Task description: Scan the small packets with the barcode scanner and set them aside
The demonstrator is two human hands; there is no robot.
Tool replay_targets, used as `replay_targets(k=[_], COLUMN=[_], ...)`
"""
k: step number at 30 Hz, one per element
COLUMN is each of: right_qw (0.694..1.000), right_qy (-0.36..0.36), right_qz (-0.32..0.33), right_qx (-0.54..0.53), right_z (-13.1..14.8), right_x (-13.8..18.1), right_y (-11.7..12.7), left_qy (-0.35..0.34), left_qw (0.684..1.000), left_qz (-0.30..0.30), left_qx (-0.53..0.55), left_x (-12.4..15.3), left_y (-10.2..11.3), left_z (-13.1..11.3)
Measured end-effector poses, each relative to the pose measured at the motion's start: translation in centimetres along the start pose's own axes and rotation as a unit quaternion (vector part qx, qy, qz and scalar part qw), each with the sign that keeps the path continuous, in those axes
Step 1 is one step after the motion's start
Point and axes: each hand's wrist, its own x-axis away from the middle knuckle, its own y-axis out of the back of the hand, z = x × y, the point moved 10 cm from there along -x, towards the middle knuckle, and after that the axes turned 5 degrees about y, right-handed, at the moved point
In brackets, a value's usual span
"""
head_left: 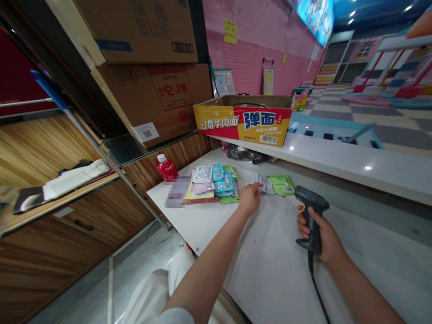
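The right hand is gripping a black barcode scanner, its fingers wrapping around the handle and pressing closed on it. The left hand is reaching forward, its fingertips touching the near-left end of a silvery packet; I can't tell whether they are pinching it or only resting on it. That packet is lying on the white tabletop, between the left hand and a bright green packet that is lying just beside it. The scanner's head is hanging near the green packet, and a black cable is trailing from the bottom of the handle toward the person.

Farther left, a pile of packets in blue, pink, white and green is spreading over the table, and a red bottle with a white cap is standing upright behind its left end. Beyond, a dark bundle is sitting below a raised white ledge. On that ledge a red and yellow open carton is standing, while two brown boxes are stacking up to its left. A pink wall is rising behind.
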Motion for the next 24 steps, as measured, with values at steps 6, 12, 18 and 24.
replay_targets(k=[6, 12, 18, 24], right_qw=[1.000, 1.000, 0.999, 0.999], right_qy=[-0.010, -0.007, -0.005, -0.016], right_qz=[0.005, 0.008, 0.005, 0.001], right_qx=[-0.011, -0.024, -0.036, -0.028], right_z=[-0.3, -0.2, -0.2, -0.7], right_x=[-0.2, -0.1, 0.1, 0.2], right_y=[-0.1, -0.4, -0.2, 0.3], left_qy=[-0.015, -0.037, -0.050, -0.047], left_qw=[0.988, 0.986, 0.985, 0.968], left_qz=[0.012, 0.038, 0.012, -0.174], left_qx=[-0.156, -0.160, -0.165, -0.176], left_x=[1.7, 1.9, 2.8, 4.9], left_y=[-0.2, -1.9, 0.1, 9.9], left_z=[-0.1, -0.4, -0.9, -0.5])
